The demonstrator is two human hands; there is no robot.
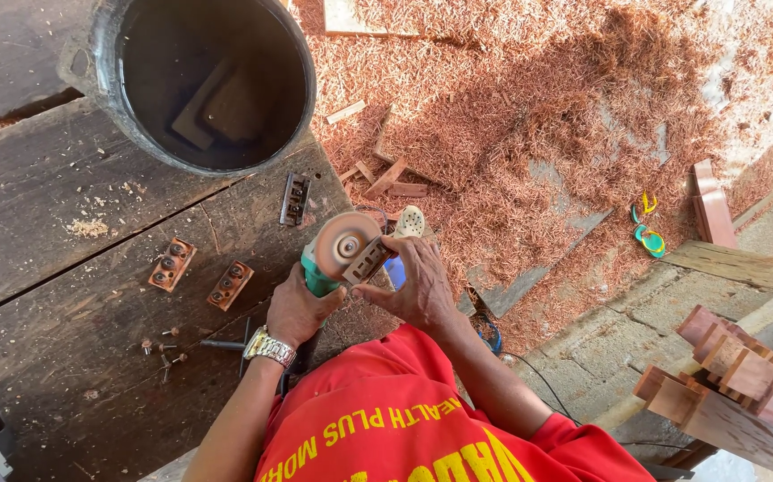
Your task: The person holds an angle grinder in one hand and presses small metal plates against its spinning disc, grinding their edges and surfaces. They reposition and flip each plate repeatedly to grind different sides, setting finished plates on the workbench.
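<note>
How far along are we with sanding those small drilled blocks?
Two copper-coloured blocks lie on the bench, apart from the hands; whether they are finished I cannot tell. In hand: the left hand grips the green grinder while the right hand presses a dark block against its disc. Another dark block lies untouched.

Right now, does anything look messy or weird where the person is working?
Yes. The floor beside the dark workbench is buried under a thick spread of reddish wood shavings, with wood offcuts lying in it. A pair of yellow-and-green sandals lies among the shavings. A few small screws lie loose on the bench.
</note>
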